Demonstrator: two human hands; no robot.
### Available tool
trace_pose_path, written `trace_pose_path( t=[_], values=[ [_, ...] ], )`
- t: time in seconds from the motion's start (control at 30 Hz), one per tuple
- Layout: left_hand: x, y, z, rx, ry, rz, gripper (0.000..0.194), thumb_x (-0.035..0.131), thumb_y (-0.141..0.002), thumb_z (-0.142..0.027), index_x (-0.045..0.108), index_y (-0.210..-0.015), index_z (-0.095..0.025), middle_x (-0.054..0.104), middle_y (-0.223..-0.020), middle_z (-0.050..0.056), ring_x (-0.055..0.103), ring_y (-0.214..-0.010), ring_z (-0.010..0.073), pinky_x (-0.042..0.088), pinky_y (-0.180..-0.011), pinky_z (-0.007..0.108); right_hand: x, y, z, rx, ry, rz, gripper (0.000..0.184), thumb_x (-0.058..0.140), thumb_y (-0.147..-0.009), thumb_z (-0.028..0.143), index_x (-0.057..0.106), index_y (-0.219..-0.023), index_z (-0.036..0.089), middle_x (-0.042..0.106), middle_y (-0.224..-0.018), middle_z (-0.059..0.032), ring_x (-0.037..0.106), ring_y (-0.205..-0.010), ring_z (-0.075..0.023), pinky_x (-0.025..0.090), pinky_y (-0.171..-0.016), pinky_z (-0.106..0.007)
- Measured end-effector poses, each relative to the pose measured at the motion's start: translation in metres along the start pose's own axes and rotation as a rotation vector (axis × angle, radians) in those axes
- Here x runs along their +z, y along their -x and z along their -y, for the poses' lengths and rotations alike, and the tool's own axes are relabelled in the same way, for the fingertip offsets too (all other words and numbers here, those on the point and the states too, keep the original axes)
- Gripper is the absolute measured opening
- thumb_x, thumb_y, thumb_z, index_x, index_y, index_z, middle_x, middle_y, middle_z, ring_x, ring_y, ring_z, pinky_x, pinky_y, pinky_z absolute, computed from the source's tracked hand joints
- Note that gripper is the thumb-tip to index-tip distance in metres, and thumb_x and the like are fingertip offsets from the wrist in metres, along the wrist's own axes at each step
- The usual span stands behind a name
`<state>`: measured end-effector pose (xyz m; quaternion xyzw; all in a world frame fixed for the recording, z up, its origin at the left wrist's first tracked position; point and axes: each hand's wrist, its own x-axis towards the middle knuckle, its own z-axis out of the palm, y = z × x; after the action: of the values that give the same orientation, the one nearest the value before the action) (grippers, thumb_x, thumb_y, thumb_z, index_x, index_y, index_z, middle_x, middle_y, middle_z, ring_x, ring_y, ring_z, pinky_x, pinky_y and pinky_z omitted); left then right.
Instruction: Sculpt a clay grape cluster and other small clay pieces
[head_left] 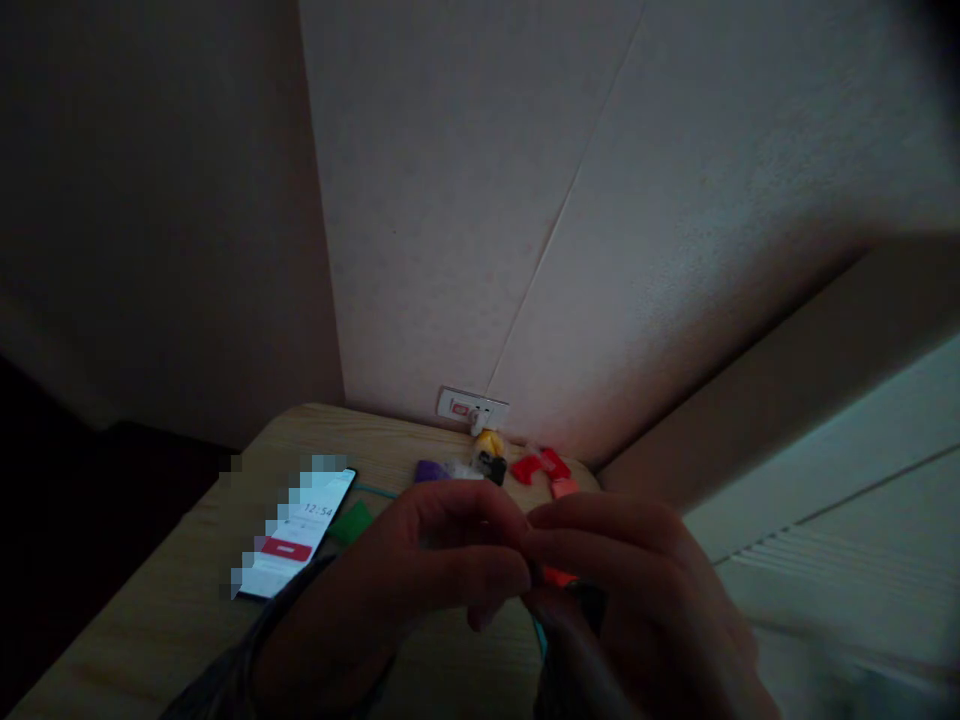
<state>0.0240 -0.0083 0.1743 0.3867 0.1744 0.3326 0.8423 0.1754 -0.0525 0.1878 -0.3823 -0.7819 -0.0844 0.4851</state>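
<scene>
Surface: we are looking down at a light wooden table (150, 620) sitting in a dim room corner.
Left side: we are seeing a phone (300, 535) lying flat, its screen glowing.
Beside the phone: a green piece (351, 522) is lying just right of it.
Far edge: a purple piece (431, 470), a yellow and black piece (490, 455) and red pieces (540, 466) are sitting near the wall.

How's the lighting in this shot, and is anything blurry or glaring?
Head view: very dim overall, with the left wall nearly black; the phone screen is the brightest spot, partly pixelated; both hands, left and right, are soft and underexposed; the lower right corner is smeared.
</scene>
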Motion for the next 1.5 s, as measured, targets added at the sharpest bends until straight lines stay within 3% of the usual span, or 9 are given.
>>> trace_pose_path(
  t=[0.3,0.6,0.8,1.07,1.5],
  values=[
    [0.000,-0.002,0.002,0.011,0.002,-0.018,0.006,0.070,-0.069,-0.015,0.067,-0.064,-0.017,0.055,-0.057,-0.005,0.038,-0.049,0.0051,0.028,-0.047,0.017,0.005,0.001,-0.002,-0.015,-0.049,-0.048,0.008,0.060,-0.084,0.018,0.062,-0.091,0.018,0.068,-0.084,-0.0024,0.067,-0.073,-0.0135,0.058,-0.057,-0.021],
    [0.001,-0.003,0.001,0.011,-0.034,-0.011,0.014,0.074,-0.068,-0.023,0.065,-0.061,-0.015,0.052,-0.055,-0.005,0.037,-0.049,0.0058,0.027,-0.047,0.018,-0.006,-0.004,-0.001,-0.011,-0.039,0.070,0.008,0.062,-0.083,0.019,0.065,-0.090,0.021,0.070,-0.084,-0.0006,0.068,-0.070,-0.0130,0.058,-0.056,-0.019],
    [-0.002,-0.006,0.002,0.007,-0.065,-0.012,0.028,0.079,-0.063,-0.034,0.061,-0.056,-0.014,0.047,-0.053,-0.005,0.034,-0.048,0.0055,0.025,-0.045,0.019,-0.005,-0.005,0.001,0.020,-0.026,0.039,0.009,0.064,-0.081,0.019,0.066,-0.089,0.022,0.071,-0.081,-0.0010,0.068,-0.066,-0.0139,0.057,-0.053,-0.021],
    [0.002,0.000,0.000,0.004,0.027,0.010,0.016,0.078,-0.064,-0.028,0.068,-0.068,-0.016,0.056,-0.059,-0.004,0.036,-0.049,0.0053,0.029,-0.047,0.018,-0.005,-0.005,-0.001,0.001,-0.040,0.035,0.008,0.064,-0.081,0.020,0.066,-0.088,0.021,0.071,-0.083,-0.0022,0.069,-0.069,-0.0151,0.058,-0.056,-0.021],
    [0.002,-0.004,0.003,0.013,0.020,-0.023,0.010,0.073,-0.069,-0.021,0.068,-0.062,-0.015,0.059,-0.059,-0.004,0.037,-0.047,0.0040,0.027,-0.044,0.017,-0.004,0.000,-0.003,0.009,-0.036,0.045,0.010,0.062,-0.082,0.018,0.064,-0.092,0.019,0.069,-0.087,-0.0023,0.068,-0.074,-0.0140,0.059,-0.059,-0.020]
  ],
)
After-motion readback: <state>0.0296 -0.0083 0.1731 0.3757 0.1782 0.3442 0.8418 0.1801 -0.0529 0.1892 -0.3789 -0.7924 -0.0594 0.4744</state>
